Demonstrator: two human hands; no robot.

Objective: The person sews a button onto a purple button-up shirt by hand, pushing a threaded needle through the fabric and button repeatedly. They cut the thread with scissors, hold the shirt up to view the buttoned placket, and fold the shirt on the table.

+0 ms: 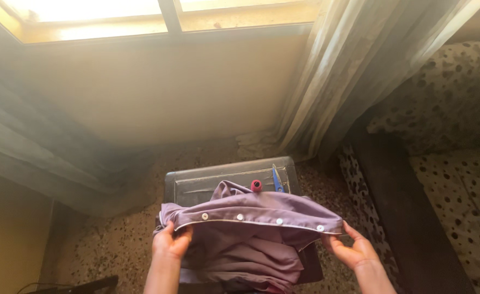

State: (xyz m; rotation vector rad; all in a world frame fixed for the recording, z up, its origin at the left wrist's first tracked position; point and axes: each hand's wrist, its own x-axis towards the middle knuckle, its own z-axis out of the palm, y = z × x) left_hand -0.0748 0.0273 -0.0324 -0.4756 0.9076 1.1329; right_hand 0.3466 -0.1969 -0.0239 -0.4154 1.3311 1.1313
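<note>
Speckled floor; both hands (170, 243) (351, 251) stretch soft mauve buttoned cloth (251, 218).

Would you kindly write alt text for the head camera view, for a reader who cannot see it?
Two bare hands, the left hand and the right hand, stretch a mauve buttoned garment between them above a dark box. A red thread spool and blue scissors lie on the box, with a curtain and spotted sofa to the right.

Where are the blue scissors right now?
In the head view, the blue scissors lie on the dark case beyond the purple garment, right of the red thread spool.
</note>
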